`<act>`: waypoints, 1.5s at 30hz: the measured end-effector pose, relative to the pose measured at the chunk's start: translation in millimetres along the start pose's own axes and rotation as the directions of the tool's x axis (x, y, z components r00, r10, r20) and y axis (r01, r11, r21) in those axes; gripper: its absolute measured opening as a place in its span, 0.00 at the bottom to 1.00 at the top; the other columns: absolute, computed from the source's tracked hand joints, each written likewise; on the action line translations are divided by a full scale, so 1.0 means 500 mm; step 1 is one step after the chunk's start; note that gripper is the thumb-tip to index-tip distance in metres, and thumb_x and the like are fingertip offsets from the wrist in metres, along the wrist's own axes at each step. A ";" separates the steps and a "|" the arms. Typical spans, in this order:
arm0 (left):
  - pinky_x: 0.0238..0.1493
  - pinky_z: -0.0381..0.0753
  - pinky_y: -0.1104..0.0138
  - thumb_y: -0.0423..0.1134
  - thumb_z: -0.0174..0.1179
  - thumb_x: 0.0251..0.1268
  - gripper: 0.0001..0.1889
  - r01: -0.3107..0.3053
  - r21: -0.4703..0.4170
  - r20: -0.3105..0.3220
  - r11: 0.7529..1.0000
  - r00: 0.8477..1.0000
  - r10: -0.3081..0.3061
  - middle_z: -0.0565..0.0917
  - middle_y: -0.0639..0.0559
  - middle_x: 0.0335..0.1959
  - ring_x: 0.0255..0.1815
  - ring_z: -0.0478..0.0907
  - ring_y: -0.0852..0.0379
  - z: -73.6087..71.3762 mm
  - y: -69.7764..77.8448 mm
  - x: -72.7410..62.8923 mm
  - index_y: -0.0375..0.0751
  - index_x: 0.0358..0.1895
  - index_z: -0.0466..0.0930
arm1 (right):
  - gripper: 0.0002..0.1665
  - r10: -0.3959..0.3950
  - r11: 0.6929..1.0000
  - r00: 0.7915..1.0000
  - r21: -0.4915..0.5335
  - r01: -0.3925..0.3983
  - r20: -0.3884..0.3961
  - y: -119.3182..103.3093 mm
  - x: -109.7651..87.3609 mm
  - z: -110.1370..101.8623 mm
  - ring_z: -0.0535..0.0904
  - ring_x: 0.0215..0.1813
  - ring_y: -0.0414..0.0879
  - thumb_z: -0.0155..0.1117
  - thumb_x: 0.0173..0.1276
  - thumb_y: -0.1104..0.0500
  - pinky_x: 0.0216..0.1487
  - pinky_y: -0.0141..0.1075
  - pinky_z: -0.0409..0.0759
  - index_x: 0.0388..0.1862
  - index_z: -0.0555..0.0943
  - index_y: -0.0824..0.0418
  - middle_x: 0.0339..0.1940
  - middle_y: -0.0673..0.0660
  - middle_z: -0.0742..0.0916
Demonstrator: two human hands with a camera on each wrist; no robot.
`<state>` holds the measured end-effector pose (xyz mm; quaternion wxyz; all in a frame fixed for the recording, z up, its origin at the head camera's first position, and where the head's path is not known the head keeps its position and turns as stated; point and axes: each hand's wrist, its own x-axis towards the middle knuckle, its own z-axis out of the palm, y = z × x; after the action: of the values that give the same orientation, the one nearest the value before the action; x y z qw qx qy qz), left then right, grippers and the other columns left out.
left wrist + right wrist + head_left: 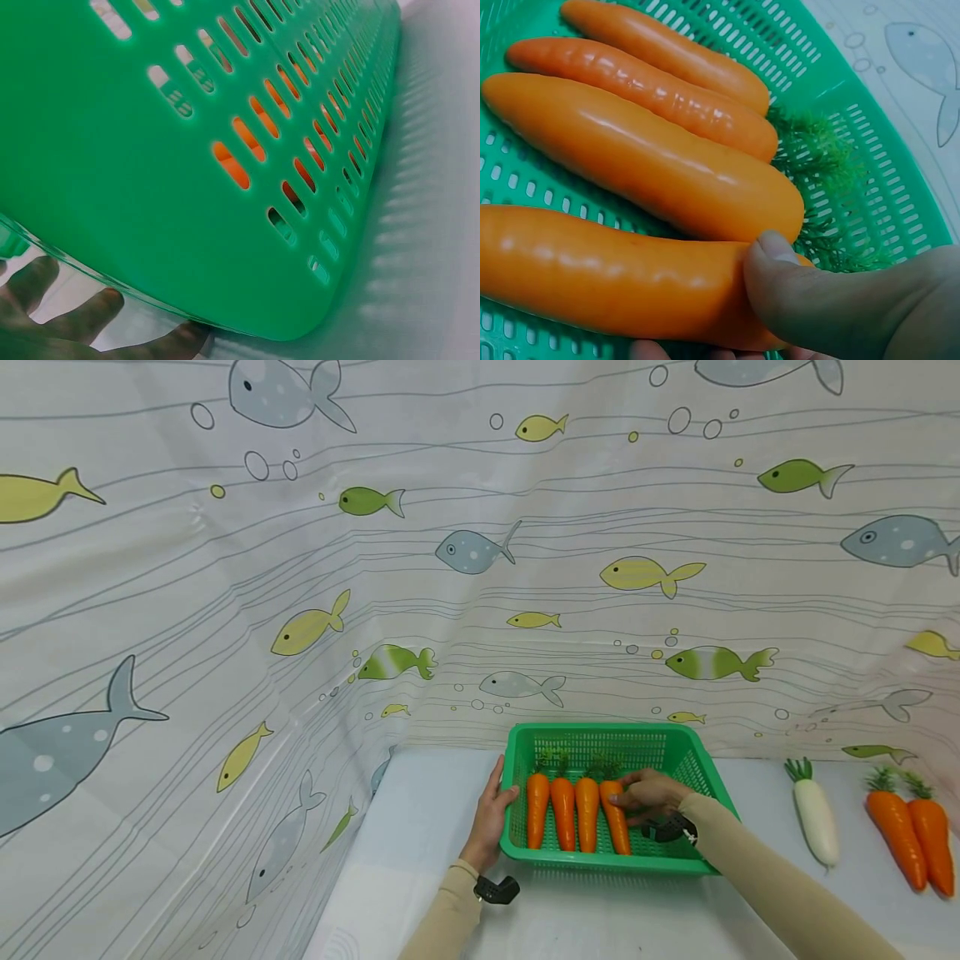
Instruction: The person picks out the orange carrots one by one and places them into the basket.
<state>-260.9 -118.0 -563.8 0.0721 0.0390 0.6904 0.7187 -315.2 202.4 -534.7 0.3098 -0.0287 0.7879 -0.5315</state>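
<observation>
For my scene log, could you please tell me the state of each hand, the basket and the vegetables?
Left hand: holding the basket's left rim
Right hand: gripping the rightmost basket carrot
Green basket: upright, four carrots inside
Other three basket carrots: lying side by side
White radish: lying down, leaves on
Two outside carrots: lying together, tops on

place: some kinda makeshift tabletop filming nook imo, can't tell what building | walls: creased fish-print sheeting [420, 597] on the back and left | surface: plain white table [431, 827] right against it | props-looking stuff: green plastic basket [600, 862], shiny carrots [587, 817], a daikon [816, 820] | gear: black wrist cameras [497, 891] on both arms
</observation>
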 end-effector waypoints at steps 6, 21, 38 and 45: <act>0.83 0.51 0.34 0.44 0.43 0.86 0.35 0.002 -0.001 0.003 1.000 1.000 -0.002 0.59 0.44 0.87 0.87 0.55 0.40 -0.001 0.000 0.001 0.65 0.89 0.41 | 0.43 0.000 1.000 1.000 0.001 0.000 -0.003 0.000 0.002 -0.002 0.85 0.56 0.57 0.67 0.77 0.61 0.53 0.52 0.90 0.77 0.58 0.84 0.60 0.74 0.83; 0.82 0.54 0.35 0.44 0.43 0.86 0.36 0.003 0.002 0.000 1.000 1.000 -0.003 0.63 0.43 0.85 0.85 0.58 0.39 -0.002 -0.003 -0.001 0.64 0.89 0.41 | 0.45 -0.005 1.000 1.000 -0.016 0.005 -0.006 -0.005 -0.012 -0.004 0.85 0.59 0.60 0.68 0.76 0.60 0.55 0.53 0.89 0.78 0.57 0.83 0.62 0.74 0.84; 0.82 0.53 0.34 0.43 0.43 0.87 0.35 0.004 0.008 -0.003 1.000 1.000 -0.004 0.60 0.44 0.86 0.86 0.55 0.39 -0.003 0.000 -0.003 0.66 0.89 0.41 | 0.43 -0.031 0.999 0.999 -0.033 0.031 -0.016 -0.024 -0.059 -0.061 0.77 0.70 0.72 0.67 0.78 0.59 0.63 0.57 0.85 0.79 0.60 0.80 0.71 0.80 0.77; 0.82 0.54 0.35 0.44 0.43 0.87 0.36 -0.001 0.001 0.004 1.000 1.000 0.001 0.59 0.43 0.86 0.86 0.56 0.39 -0.002 0.000 -0.001 0.63 0.89 0.40 | 0.42 -0.106 0.994 0.994 -0.017 0.106 -0.005 -0.034 -0.090 -0.090 0.71 0.74 0.76 0.63 0.80 0.60 0.67 0.60 0.82 0.81 0.56 0.81 0.78 0.84 0.64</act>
<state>-260.4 -119.1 -564.0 0.0731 0.0407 0.6907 0.7183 -306.9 248.7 -488.7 0.2785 -0.0718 0.7905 -0.5407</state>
